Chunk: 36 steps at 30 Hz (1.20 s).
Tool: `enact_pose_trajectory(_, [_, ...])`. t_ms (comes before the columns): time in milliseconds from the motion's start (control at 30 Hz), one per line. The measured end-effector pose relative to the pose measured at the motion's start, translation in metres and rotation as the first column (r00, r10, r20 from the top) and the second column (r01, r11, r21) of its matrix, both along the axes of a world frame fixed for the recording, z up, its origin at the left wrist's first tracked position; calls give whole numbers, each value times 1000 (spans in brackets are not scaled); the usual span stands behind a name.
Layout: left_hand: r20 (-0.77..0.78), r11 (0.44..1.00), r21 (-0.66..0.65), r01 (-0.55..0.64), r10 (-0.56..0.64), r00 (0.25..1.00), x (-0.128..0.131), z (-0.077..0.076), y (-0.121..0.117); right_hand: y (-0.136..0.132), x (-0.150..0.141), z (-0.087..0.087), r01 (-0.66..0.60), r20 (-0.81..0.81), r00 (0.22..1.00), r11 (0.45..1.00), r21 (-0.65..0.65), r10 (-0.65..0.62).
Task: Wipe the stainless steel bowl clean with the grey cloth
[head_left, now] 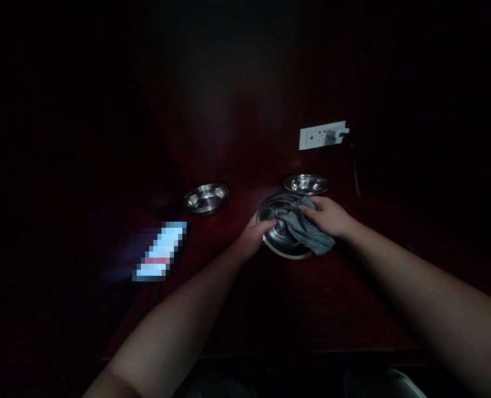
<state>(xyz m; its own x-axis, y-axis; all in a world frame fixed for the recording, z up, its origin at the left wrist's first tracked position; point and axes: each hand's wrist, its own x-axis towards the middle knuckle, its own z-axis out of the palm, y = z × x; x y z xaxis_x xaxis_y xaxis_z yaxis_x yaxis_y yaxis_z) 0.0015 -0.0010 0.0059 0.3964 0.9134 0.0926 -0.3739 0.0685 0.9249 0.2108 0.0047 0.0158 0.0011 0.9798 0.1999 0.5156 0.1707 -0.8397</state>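
My left hand [255, 235] grips the left rim of a shiny metal bowl [278, 243], its thumb over the inside edge. The bowl is tilted, with its hollow toward me, above the dark red table. In my right hand [326, 214] is a grey-green cloth [309, 235], pinched between thumb and fingers at the bowl's right side. Part of the cloth lies inside the bowl and part hangs over the rim. The fingers under the bowl and behind the cloth are hidden.
Stacked metal bowls [206, 200] stand at the back left, and another metal bowl [306, 183] sits just behind my hands. A lit, pixelated screen [162, 251] lies on the left. On the back wall, a socket panel [317, 136] holds a plug with a cord [356, 171]. Surroundings are very dark.
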Motion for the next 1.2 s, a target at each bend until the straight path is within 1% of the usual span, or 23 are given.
enact_pose_trajectory(100, [23,999,32,36,-37,999,0,-2,-1,2,1,-2,-20,-15,1000,1000,-20,20])
enact_pose_trajectory(200, [-11,996,87,34,-33,999,0,-6,-4,5,2,-5,-25,-32,999,1000,-7,25])
enact_pose_trajectory(267, [-18,986,165,16,-13,1000,1,-7,-7,6,1,-6,-19,-86,996,999,30,21])
enact_pose_trajectory(367, [14,955,297,2,-6,1000,4,-6,-13,6,-1,-5,24,-180,984,998,66,-12])
enact_pose_trajectory(433, [22,946,324,-19,12,1000,6,-4,-16,5,-3,-4,42,-195,980,997,65,-29])
enact_pose_trajectory(500, [20,954,298,-24,18,1000,7,-2,-17,3,-5,-3,43,-185,982,998,44,-34])
enact_pose_trajectory(600, [18,980,198,-11,8,1000,7,0,-15,2,-6,-3,45,-178,983,999,-4,-46])
enact_pose_trajectory(700, [15,992,119,-28,26,1000,5,3,-11,1,-5,-3,41,-173,984,999,-25,-45])
enact_pose_trajectory(800, [8,995,98,-36,36,999,3,4,-10,1,-5,-1,31,-173,984,999,-41,-37])
enact_pose_trajectory(1000, [-14,999,39,15,-15,1000,1,9,-15,-1,0,3,-24,-203,979,993,-112,1])
enact_pose_trajectory(1200, [-80,998,4,67,-67,995,-1,6,-14,-1,6,4,-49,-147,989,985,-168,24])
